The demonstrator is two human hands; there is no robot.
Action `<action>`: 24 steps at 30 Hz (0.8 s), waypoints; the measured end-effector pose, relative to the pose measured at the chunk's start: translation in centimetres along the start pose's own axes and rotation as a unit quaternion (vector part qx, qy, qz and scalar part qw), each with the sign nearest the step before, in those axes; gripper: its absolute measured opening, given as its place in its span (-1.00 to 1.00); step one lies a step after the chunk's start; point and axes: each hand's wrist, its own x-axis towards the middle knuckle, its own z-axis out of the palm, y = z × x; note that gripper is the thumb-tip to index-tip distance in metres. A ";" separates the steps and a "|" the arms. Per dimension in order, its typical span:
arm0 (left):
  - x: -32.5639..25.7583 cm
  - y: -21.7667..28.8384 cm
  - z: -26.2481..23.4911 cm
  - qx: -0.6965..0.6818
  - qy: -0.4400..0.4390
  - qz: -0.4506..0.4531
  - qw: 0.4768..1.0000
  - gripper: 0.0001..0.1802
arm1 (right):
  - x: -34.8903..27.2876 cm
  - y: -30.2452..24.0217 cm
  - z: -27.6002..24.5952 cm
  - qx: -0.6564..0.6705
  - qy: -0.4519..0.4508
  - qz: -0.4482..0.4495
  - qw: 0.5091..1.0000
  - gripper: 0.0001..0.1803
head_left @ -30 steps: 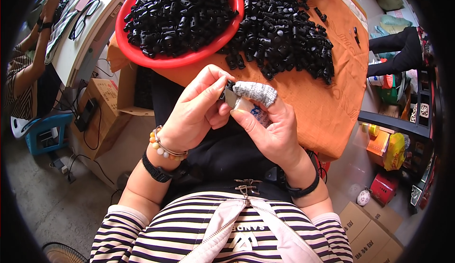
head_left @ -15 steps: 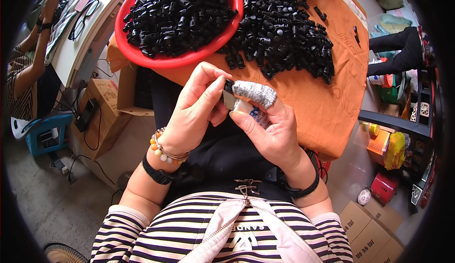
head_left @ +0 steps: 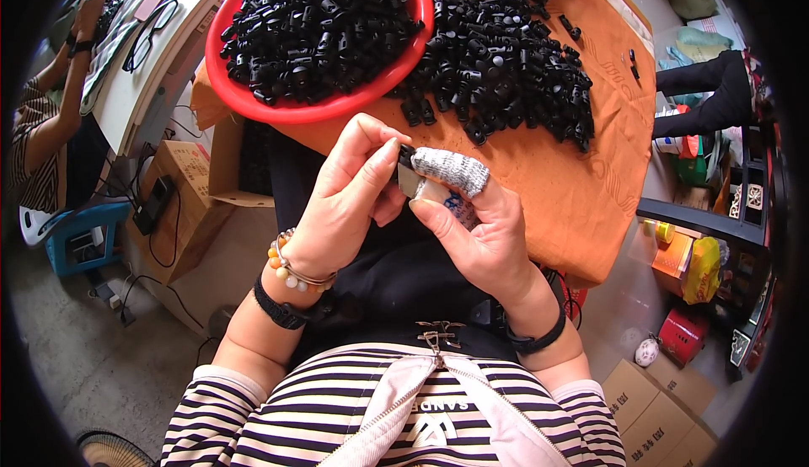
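Between the thumb and forefinger of my left hand (head_left: 341,185) is a small black plastic piece (head_left: 405,155), shaped like a cord lock and mostly hidden by the fingertips. My right hand (head_left: 489,235) grips a flat greyish blade (head_left: 410,181) by a white wrapped end with blue print. The blade meets the black piece or sits right beside it; I cannot tell which. A grey knitted sleeve (head_left: 451,168) covers my right forefinger. Beyond my hands, a red basin (head_left: 221,84) brims with similar black pieces, and a loose pile of them (head_left: 514,71) lies to its right.
An orange cloth (head_left: 581,214) covers the table. On the left are an open cardboard box (head_left: 223,164), a blue stool (head_left: 76,244) and a co-worker's arm (head_left: 63,122). A shelf (head_left: 708,218) and flattened cartons (head_left: 653,416) are at the right.
Both hands keep their hold, with the black piece and blade close together. They have shifted only very slightly toward me.
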 end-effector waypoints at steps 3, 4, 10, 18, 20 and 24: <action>0.0 0.0 0.0 0.000 0.008 -0.001 1.000 -0.87 | 0.0 -0.1 0.0 -0.007 -0.001 0.001 1.000 -0.66; 0.0 0.0 0.0 -0.006 0.007 -0.003 1.000 -0.87 | -0.1 -0.1 0.0 -0.009 -0.002 0.002 1.000 -0.66; -0.1 0.0 -0.1 -0.035 -0.002 -0.019 0.999 -0.88 | 0.1 0.0 -0.3 -0.013 -0.021 -0.012 1.000 -0.65; -0.1 0.2 0.1 -0.061 -0.002 -0.039 0.997 -0.88 | -0.2 0.3 0.1 0.012 -0.007 -0.019 1.000 -0.62; -0.1 0.2 0.0 -0.065 -0.006 -0.038 0.997 -0.88 | -0.2 0.0 0.1 0.005 -0.011 -0.007 1.000 -0.62; -0.1 0.2 -0.1 -0.069 -0.015 -0.040 0.997 -0.88 | -0.2 0.2 0.2 0.010 -0.004 -0.007 1.000 -0.63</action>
